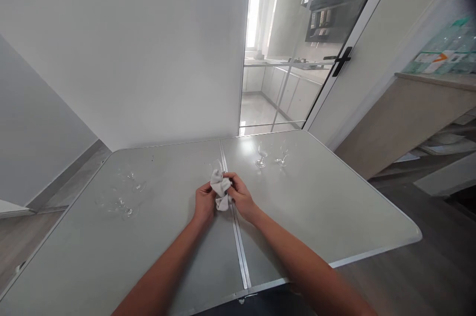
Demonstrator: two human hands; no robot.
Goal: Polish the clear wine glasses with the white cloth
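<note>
Pale tabletop (305, 202), white cloth (220, 186) between both hands (204, 202) (242, 199)

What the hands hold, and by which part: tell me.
The left hand and right hand grip a crumpled white cloth by its sides. A clear glass shows just beyond it, seemingly held through the cloth; where it is gripped is hidden.

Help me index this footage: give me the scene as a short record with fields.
Left hand: gripping the cloth
Right hand: gripping the cloth
Cloth: white, crumpled
Middle glass: partly hidden by the cloth
Right glasses: two, stemmed, upright
Left glasses: two, stance unclear
Table: pale, metal strip across it
Backdrop: white wall
</note>
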